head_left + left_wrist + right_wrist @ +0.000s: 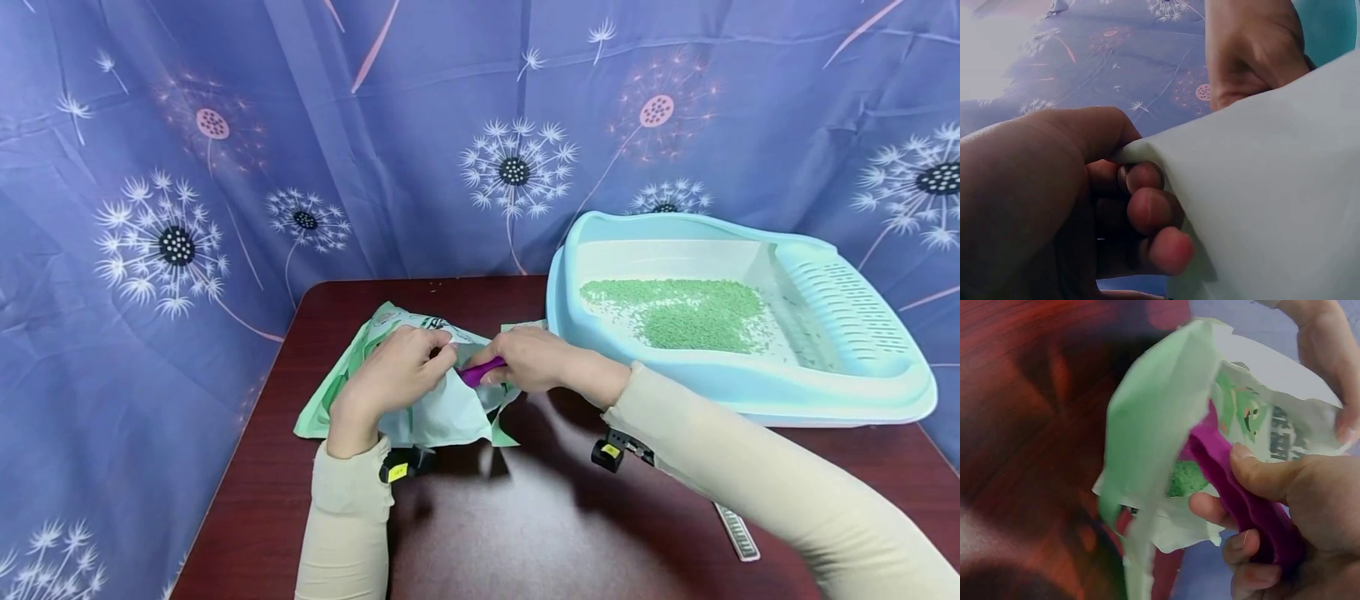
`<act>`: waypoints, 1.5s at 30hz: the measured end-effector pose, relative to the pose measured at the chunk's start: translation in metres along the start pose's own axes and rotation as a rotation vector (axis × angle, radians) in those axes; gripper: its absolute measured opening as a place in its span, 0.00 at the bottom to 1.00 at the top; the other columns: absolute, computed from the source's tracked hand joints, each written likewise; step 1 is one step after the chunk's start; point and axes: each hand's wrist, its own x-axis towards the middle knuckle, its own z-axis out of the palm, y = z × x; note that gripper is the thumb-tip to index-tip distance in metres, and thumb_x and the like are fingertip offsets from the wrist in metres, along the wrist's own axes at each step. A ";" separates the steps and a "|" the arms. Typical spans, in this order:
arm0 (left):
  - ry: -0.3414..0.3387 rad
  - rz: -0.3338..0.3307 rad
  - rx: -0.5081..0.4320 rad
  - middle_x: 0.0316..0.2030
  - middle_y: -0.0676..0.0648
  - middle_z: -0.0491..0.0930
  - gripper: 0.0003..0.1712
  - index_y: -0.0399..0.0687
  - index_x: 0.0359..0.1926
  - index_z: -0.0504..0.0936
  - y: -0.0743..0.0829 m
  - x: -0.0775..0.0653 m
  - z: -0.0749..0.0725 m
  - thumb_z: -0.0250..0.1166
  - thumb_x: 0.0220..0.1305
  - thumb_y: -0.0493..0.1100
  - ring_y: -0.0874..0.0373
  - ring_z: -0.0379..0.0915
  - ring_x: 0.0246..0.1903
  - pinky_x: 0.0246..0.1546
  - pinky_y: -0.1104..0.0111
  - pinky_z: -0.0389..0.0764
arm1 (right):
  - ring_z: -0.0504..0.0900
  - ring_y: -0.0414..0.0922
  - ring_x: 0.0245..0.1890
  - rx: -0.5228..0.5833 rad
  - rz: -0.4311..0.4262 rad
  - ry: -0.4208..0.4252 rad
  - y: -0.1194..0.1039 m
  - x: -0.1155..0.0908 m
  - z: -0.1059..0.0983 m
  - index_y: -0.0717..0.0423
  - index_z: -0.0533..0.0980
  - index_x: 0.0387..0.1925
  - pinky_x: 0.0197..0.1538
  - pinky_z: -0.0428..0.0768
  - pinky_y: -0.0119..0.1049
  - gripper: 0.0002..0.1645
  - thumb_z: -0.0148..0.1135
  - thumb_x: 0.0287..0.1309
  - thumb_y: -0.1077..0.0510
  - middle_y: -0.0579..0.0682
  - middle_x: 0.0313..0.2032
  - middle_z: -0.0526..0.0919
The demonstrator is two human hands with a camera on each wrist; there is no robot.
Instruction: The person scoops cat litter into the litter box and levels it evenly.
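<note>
A white and green printed bag (442,417) lies on the table with its mouth toward the right. My left hand (397,367) pinches the bag's edge between thumb and curled fingers, and the left wrist view shows the pale film (1260,181) pulled taut from that grip. With my right hand (532,357) I hold a purple scoop (1219,462) by its handle. The scoop's far end reaches into the bag's mouth and is mostly hidden there. Behind it, green pellets (1186,479) show inside the bag.
A light blue litter box (750,383) stands at the back right, with green pellets (697,321) over part of its white floor. A small strip-like item (738,533) lies on the dark red table (540,533) under my right forearm. A dandelion-print curtain (420,167) hangs behind.
</note>
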 end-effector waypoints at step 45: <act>-0.045 -0.009 0.008 0.10 0.57 0.60 0.23 0.55 0.13 0.63 0.005 0.004 0.010 0.48 0.69 0.45 0.65 0.54 0.11 0.17 0.71 0.61 | 0.69 0.34 0.20 0.278 0.044 0.278 -0.011 0.012 0.082 0.43 0.71 0.15 0.27 0.70 0.30 0.15 0.64 0.52 0.51 0.37 0.11 0.66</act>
